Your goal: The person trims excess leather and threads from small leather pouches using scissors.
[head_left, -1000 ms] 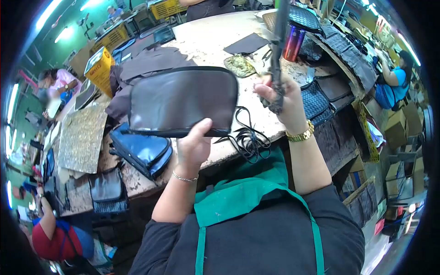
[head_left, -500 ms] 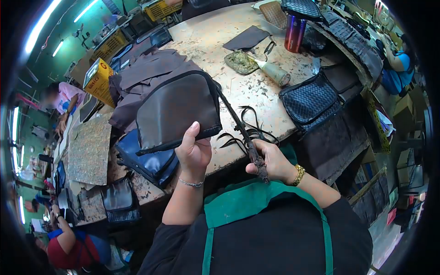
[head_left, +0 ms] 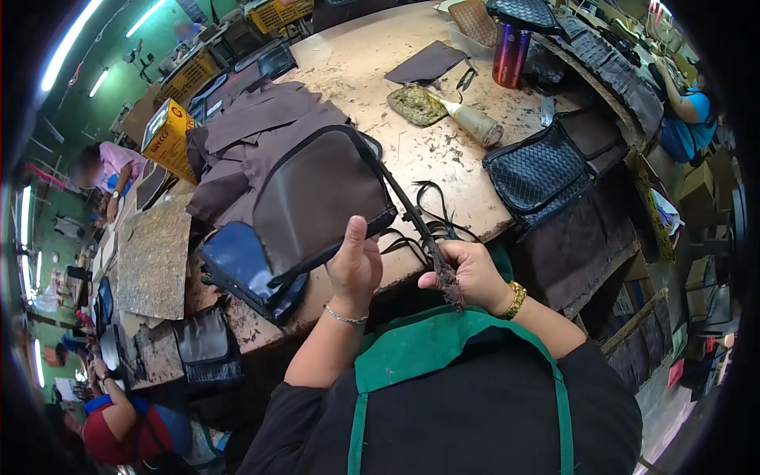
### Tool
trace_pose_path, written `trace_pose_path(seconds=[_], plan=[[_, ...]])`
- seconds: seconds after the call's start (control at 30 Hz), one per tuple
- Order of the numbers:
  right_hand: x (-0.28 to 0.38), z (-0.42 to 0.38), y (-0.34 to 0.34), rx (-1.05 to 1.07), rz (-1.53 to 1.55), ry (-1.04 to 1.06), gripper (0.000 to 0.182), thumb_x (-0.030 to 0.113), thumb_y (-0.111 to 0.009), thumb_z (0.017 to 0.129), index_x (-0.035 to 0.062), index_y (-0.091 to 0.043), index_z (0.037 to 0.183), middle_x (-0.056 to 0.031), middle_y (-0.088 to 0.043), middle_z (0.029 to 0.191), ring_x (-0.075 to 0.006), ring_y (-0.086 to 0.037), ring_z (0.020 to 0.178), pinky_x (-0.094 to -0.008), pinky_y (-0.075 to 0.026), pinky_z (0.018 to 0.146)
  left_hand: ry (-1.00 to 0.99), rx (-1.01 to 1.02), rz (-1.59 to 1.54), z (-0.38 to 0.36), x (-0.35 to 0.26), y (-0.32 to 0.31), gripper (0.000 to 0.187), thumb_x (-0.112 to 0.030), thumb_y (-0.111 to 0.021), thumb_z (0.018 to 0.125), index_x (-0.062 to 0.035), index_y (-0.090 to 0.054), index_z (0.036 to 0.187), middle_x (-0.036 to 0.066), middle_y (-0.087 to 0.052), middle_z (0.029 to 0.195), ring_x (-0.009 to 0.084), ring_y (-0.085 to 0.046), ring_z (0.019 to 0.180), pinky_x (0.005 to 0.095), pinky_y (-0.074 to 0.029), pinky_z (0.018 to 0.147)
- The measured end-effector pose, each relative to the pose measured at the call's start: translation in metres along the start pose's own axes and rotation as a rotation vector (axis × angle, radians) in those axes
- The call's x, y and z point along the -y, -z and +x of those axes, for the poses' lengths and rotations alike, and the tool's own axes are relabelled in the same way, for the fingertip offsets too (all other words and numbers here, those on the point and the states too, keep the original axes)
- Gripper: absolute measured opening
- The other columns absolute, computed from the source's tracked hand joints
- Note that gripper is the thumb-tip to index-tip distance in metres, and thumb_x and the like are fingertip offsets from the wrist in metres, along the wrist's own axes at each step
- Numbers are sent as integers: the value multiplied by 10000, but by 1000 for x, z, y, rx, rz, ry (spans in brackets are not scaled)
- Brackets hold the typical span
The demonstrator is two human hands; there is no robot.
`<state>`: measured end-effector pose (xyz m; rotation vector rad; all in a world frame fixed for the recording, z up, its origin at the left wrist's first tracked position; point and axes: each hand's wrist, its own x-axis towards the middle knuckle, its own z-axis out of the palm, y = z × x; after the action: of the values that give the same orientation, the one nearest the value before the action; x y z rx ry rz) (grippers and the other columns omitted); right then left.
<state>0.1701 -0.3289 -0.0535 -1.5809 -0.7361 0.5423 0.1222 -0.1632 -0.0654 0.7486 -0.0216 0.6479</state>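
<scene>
My left hand (head_left: 355, 267) grips the lower edge of a brown leather bag piece (head_left: 321, 198) with black edging, its thumb on the front face. The piece is tilted above the table, over the blue leather pieces (head_left: 241, 265). In my right hand (head_left: 475, 277) is a long, thin, dark stick (head_left: 421, 231), its lower end crusted with dried residue. The stick's far end runs up to the right edge of the bag piece, where its tip is hidden. Thin black strips (head_left: 434, 202) lie on the table just beyond my right hand.
Brown leather pieces (head_left: 253, 127) are heaped behind the bag piece, beside a yellow box (head_left: 168, 141). Farther back are a glue-crusted pad (head_left: 417, 105), a pale bottle (head_left: 476, 127) and a purple-red tumbler (head_left: 511, 55). A black woven bag (head_left: 538, 170) lies right. Other people sit around.
My left hand and the bag piece have shifted right and slightly down, and the piece has tilted more. My right hand stays nearly in place with the stick.
</scene>
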Motion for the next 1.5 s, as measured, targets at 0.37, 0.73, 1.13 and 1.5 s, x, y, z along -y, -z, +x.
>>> trace_pose_path(seconds=[0.37,0.73,1.13,1.5], plan=[[7,-8,1,6,70,-14,353,301,-757,629,31,-530,647,58,-428,542,-25,-370,513,-194,-330,452,29,-156,-81,8,1,-16,183,23,-467,783,29,-517,959,114,-565,958,185,-559,888,303,-436,840],[-2,-7,4,106,-15,14,474,383,-777,569,14,-509,698,27,-416,567,-50,-375,530,-210,-339,465,95,-402,71,-5,-13,-45,218,53,-453,781,34,-507,992,107,-563,982,190,-554,902,300,-423,862],[5,-6,7,71,-225,74,480,401,-768,574,11,-508,678,7,-429,534,-61,-389,503,-222,-359,464,16,-198,26,-5,-9,-29,243,47,-454,783,33,-492,1023,117,-540,1039,192,-535,951,301,-411,879],[6,-11,-3,-1,-16,-34,340,300,-755,628,28,-559,684,48,-460,534,-29,-379,493,-198,-335,449,175,-38,-201,-10,-5,-35,164,3,-455,805,61,-508,949,129,-562,966,194,-549,877,306,-416,845]])
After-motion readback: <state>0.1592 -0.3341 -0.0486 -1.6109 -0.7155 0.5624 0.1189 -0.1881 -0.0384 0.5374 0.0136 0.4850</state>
